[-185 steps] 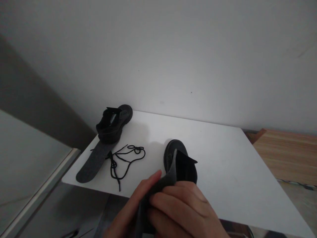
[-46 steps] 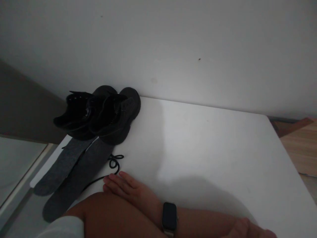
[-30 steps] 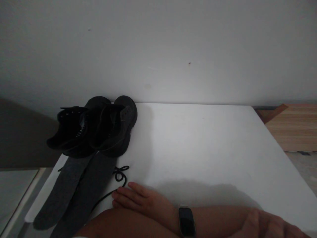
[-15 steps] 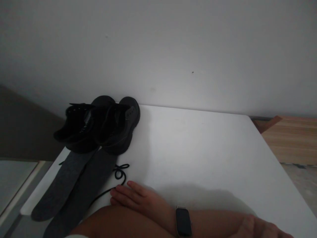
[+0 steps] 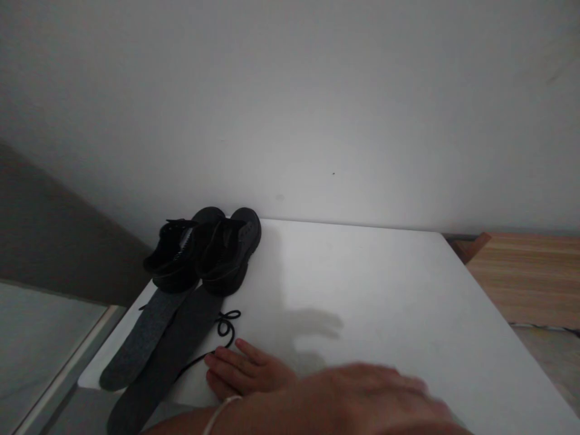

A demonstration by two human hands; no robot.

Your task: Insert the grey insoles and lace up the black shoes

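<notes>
My arms cross low in the view. My left hand (image 5: 362, 396), with a pale band at its wrist, reaches rightward over my right forearm. Its fingers are stretched out and slightly blurred, with nothing seen in them. Beneath it, my right hand (image 5: 254, 371) points left with its fingers apart. Its fingertips are at a black shoelace (image 5: 226, 326), which loops on the white table (image 5: 362, 290). Two grey insoles (image 5: 181, 344) lie left of that hand. Behind them stands a pair of black shoes (image 5: 226, 257). My left hand and arm hide the right wrist and forearm.
A pale wall (image 5: 317, 109) rises along the table's back edge. To the right is a wood-grain surface (image 5: 530, 272). A dark panel (image 5: 63, 229) and a pale ledge (image 5: 81, 356) flank the table's left side.
My left hand has moved leftward and up along my right forearm, now covering the watch seen before. The view has shifted, so the shoes and table appear lower. The right hand stays by the lace.
</notes>
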